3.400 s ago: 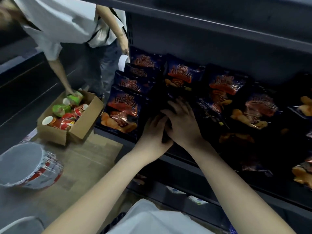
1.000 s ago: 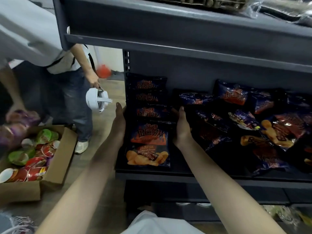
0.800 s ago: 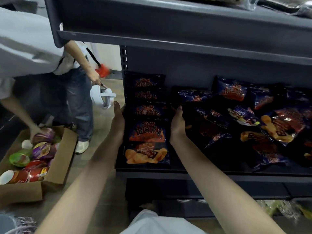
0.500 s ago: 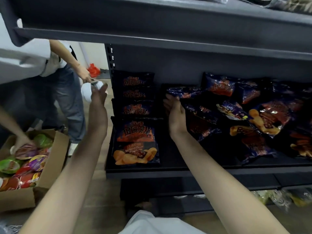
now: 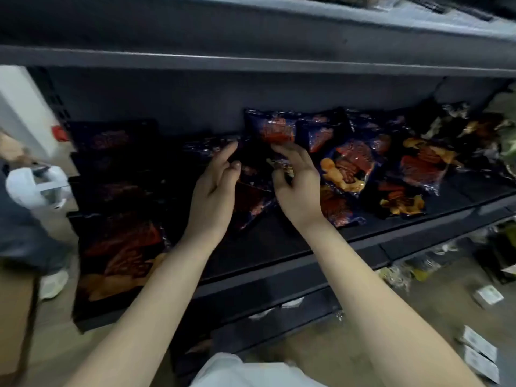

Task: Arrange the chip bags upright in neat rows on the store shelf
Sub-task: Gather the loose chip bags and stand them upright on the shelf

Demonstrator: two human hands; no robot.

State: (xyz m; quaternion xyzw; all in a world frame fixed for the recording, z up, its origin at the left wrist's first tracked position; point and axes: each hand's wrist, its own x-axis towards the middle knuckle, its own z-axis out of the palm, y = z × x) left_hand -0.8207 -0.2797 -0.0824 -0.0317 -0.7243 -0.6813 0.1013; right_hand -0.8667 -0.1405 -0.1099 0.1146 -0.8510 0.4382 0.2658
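Grey metal store shelf [image 5: 293, 263] fills most of the view, with another grey board above it. On its left end stands a neat row of dark blue chip bags [image 5: 120, 247], one behind the other and nearly upright; the front bag shows red and orange print, but the writing is too blurred to read. To the right, a loose heap of the same dark blue bags [image 5: 351, 169] lies flat and tilted, some overlapping; pictures of orange chips and red label patches are visible, the letters not legible.

Both bare forearms reach in from below. The left hand [image 5: 215, 191] is open, with fingers loosely spread, and it rests against one dark flat bag [image 5: 251, 199] that lies between the two hands in the middle of the shelf. The right hand [image 5: 298, 185] has its fingers curled on the upper edge of this bag; if it really grips, I cannot tell, because the bag is dark and blurred.

At the left edge another person's dark trouser leg [image 5: 25, 233] and a white plastic object [image 5: 36, 185] are seen. Small white packets [image 5: 480, 350] lie on the brown floor at the right.
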